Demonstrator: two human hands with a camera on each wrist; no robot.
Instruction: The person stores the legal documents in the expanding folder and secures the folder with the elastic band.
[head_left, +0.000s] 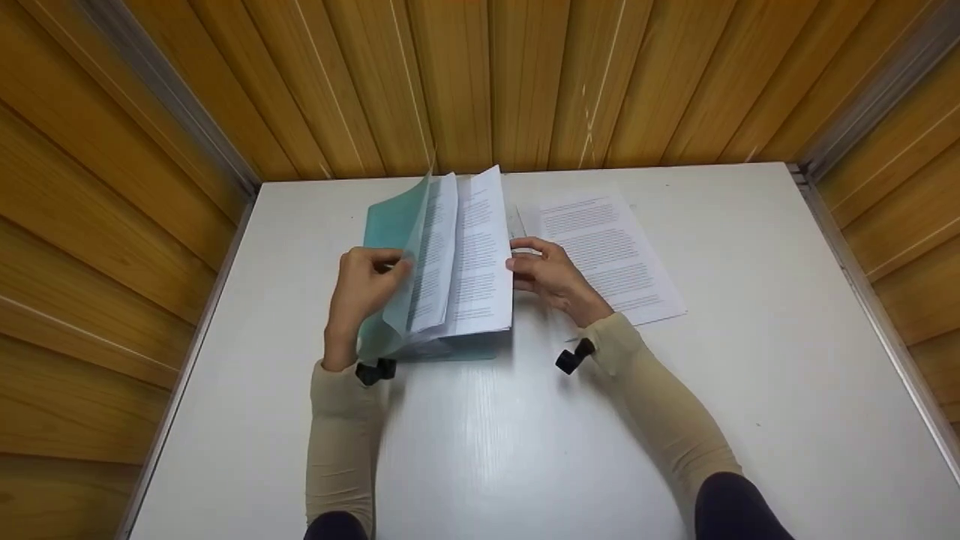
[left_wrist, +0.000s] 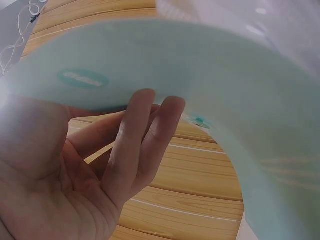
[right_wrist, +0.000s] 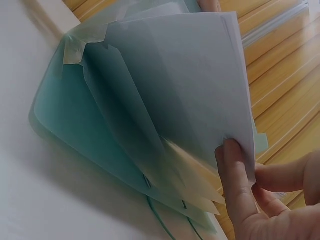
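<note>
A translucent teal document folder (head_left: pixel 391 217) stands spread on the white table with printed sheets (head_left: pixel 480 255) inside it. My left hand (head_left: pixel 367 285) pinches the folder's raised front cover (left_wrist: pixel 210 65) at its edge; in the left wrist view the cover bends in an arc and hides part of the thumb. On the other side, my right hand (head_left: pixel 551 277) grips the outer edge of the sheets between thumb and fingers. The right wrist view shows the backs of these sheets (right_wrist: pixel 185 75) fanned away from the folder's back cover (right_wrist: pixel 75 100).
A loose printed sheet (head_left: pixel 600 247) lies flat on the white table (head_left: pixel 480 442), partly behind my right hand. Thin green elastic cords (right_wrist: pixel 159 220) hang by the folder's edge. Wood-panelled walls (head_left: pixel 517 82) border the table at the back and sides.
</note>
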